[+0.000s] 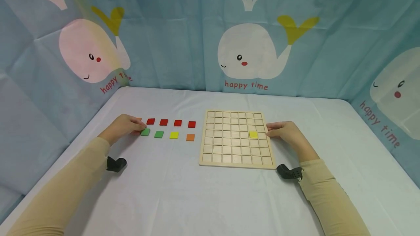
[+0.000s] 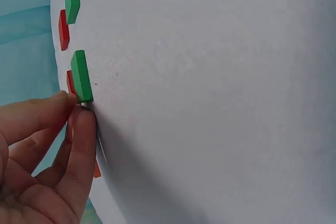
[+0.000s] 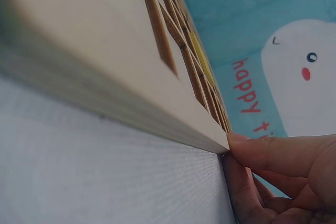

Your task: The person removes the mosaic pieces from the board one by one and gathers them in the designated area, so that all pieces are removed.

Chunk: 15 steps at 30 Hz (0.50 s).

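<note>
At the left end of the near row, my left hand (image 1: pixel 126 124) pinches the edge of a green tile (image 1: pixel 145 132) with its fingertips. Seen from the left wrist, thumb and finger meet at the near corner of that green tile (image 2: pixel 81 76). A wooden grid board (image 1: pixel 236 166) lies flat, with one yellow tile (image 1: pixel 253 134) in a cell toward its right side. My right hand (image 1: pixel 284 130) grips the board's right edge between thumb and fingers; the right wrist view shows the thumb at the board's rim (image 3: pixel 157 106).
Left of the board are another green tile (image 1: pixel 159 134), a yellow tile (image 1: pixel 174 135) and an orange tile (image 1: pixel 190 137). Behind them runs a row of several red tiles (image 1: pixel 177 123). An orange tile (image 1: pixel 139 119) is partly hidden by the left hand. A whale-print curtain (image 1: pixel 170 46) surrounds the white table (image 1: pixel 183 199).
</note>
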Each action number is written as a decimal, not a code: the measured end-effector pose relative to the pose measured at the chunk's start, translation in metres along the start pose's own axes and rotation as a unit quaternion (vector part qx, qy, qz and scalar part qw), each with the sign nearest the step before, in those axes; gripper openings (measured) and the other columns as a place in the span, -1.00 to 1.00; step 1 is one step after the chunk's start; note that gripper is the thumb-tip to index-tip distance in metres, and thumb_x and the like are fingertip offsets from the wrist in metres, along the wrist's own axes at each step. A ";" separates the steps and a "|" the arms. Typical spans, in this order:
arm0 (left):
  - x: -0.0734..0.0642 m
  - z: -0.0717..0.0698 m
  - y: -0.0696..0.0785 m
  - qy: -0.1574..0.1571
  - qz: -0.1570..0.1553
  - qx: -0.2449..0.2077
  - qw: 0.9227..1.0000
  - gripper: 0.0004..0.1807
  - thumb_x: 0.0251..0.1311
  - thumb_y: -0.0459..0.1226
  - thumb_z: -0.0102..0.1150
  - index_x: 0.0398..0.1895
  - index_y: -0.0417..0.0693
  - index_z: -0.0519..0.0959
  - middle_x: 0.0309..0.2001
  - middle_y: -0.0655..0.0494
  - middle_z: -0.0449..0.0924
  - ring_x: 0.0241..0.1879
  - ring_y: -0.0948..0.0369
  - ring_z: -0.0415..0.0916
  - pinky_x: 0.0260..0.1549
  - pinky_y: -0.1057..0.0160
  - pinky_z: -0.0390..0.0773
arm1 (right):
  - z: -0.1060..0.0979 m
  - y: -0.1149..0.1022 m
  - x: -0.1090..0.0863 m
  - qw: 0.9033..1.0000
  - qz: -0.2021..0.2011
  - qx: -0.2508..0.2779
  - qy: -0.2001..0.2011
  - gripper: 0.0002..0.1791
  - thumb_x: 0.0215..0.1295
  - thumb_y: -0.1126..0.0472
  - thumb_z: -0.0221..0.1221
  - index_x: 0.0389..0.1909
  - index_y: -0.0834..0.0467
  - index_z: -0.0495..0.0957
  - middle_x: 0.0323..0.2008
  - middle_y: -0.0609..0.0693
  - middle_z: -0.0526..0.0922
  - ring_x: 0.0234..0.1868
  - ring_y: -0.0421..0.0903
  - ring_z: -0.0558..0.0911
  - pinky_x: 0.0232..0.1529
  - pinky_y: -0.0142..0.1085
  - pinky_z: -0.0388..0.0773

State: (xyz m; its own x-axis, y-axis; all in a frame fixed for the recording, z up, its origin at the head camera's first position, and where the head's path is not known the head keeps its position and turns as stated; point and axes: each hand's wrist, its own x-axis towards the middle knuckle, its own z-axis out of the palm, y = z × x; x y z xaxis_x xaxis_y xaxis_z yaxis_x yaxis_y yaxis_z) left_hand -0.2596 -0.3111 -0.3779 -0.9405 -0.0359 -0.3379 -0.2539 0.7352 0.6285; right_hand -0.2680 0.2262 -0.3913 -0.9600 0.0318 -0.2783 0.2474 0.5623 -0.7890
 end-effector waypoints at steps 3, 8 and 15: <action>-0.001 0.001 0.002 0.015 -0.009 0.013 1.000 -0.54 0.37 -0.08 0.14 0.11 -0.28 0.59 0.28 -0.29 0.42 0.18 -0.11 0.33 0.31 -0.18 0.30 | 0.001 0.000 0.000 1.000 0.005 0.003 0.000 -0.41 0.20 0.19 0.35 0.27 0.22 0.51 0.10 0.11 0.70 0.18 0.00 0.58 0.34 -0.04 0.38; -0.004 0.003 0.017 0.036 -0.016 0.019 0.999 -0.55 0.40 -0.09 0.08 0.17 -0.22 0.55 0.10 -0.21 0.53 0.10 -0.08 0.34 0.19 -0.14 0.41 | 0.000 0.000 0.001 1.000 0.001 -0.001 -0.005 -0.40 0.21 0.19 0.34 0.28 0.23 0.50 0.17 0.17 0.64 0.28 0.11 0.52 0.38 0.01 0.32; -0.010 0.029 0.059 0.060 0.009 0.006 0.998 -0.60 0.41 -0.13 0.08 0.17 -0.17 0.55 0.11 -0.19 0.55 0.02 -0.02 0.49 0.09 0.04 0.51 | 0.000 -0.001 0.000 1.000 0.003 -0.005 -0.004 -0.40 0.22 0.18 0.34 0.29 0.22 0.50 0.18 0.17 0.63 0.25 0.07 0.54 0.36 0.00 0.34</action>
State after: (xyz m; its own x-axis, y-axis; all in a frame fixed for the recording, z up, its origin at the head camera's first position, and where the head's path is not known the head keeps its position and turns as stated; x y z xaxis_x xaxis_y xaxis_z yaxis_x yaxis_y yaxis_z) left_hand -0.2589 -0.2476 -0.3579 -0.9653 -0.1038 -0.2396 -0.2352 0.7443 0.6251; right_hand -0.2683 0.2255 -0.3908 -0.9573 0.0279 -0.2878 0.2516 0.5709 -0.7815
